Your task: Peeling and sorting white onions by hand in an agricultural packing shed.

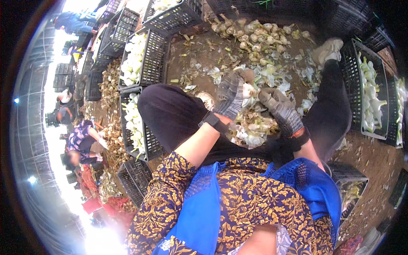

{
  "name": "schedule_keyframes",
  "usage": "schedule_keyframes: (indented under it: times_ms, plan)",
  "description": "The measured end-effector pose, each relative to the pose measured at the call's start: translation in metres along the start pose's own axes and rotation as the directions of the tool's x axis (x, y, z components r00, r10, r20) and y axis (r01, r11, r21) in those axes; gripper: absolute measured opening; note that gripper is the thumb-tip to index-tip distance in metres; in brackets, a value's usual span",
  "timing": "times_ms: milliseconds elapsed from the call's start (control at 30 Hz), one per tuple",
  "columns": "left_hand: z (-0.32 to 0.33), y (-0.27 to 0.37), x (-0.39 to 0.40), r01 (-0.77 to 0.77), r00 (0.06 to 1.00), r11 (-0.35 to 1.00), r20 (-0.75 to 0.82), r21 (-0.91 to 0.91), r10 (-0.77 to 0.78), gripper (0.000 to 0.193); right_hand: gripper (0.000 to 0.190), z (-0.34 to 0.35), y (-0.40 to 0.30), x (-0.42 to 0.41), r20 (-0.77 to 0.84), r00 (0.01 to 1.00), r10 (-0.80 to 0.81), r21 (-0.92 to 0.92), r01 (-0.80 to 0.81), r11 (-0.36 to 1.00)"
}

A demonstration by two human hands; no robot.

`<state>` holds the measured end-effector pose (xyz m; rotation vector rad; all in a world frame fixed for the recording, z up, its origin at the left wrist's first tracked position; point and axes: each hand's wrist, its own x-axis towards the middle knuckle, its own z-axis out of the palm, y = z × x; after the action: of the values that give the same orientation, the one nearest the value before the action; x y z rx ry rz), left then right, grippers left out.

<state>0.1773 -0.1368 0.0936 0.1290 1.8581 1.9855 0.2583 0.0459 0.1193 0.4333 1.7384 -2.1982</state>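
Note:
My left hand (pixel 231 92), in a grey knit glove, grips a garlic bulb (pixel 248 91) above the ground between my legs. Close against the bulb's other side is my right hand (pixel 279 105), gloved the same way, with its fingers curled. Whether those fingers grip the bulb or a skin on it cannot be made out. Another garlic bulb (pixel 205 100) shows beside my left knee, behind the left glove. Beneath my hands lies a heap of garlic skins (pixel 253 129). Farther out, a pile of untrimmed garlic bulbs (pixel 255 38) rests on the soil.
Black plastic crates of pale garlic (pixel 154 54) stand along my left. To my right is another filled crate (pixel 353 70), beyond my outstretched leg (pixel 331 105). Behind my right hip sits a crate with scraps (pixel 353 183). Several people, including a seated person (pixel 84 137), are at far left.

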Motion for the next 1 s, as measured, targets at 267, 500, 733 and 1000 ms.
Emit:
schedule_keyframes:
  times_ms: [267, 500, 733, 1000]
  plan:
    - [0.032, 0.035, -0.028, -0.135, 0.990, 0.935, 0.010, 0.328, 0.139, 0.027, 0.046, 0.011, 0.007, 0.004, 0.124, 0.984, -0.128, 0.001, 0.129, 0.992]
    - [0.027, 0.038, -0.023, -0.046, 0.998, 0.953, -0.018, 0.299, 0.053, 0.027, 0.027, 0.018, -0.003, -0.003, -0.015, 0.939, -0.344, -0.289, 0.326, 0.900]
    - [0.025, 0.044, -0.009, 0.013, 1.000, 0.675, 0.003, 0.738, -0.022, 0.034, 0.025, 0.021, 0.004, 0.001, -0.169, 0.953, -0.252, -0.179, 0.221, 0.959]
    - [0.028, 0.027, -0.016, 0.202, 0.961, 0.972, -0.167, -0.122, -0.220, 0.038, 0.021, 0.007, 0.016, 0.002, -0.157, 0.983, -0.095, 0.581, 0.169, 0.796]
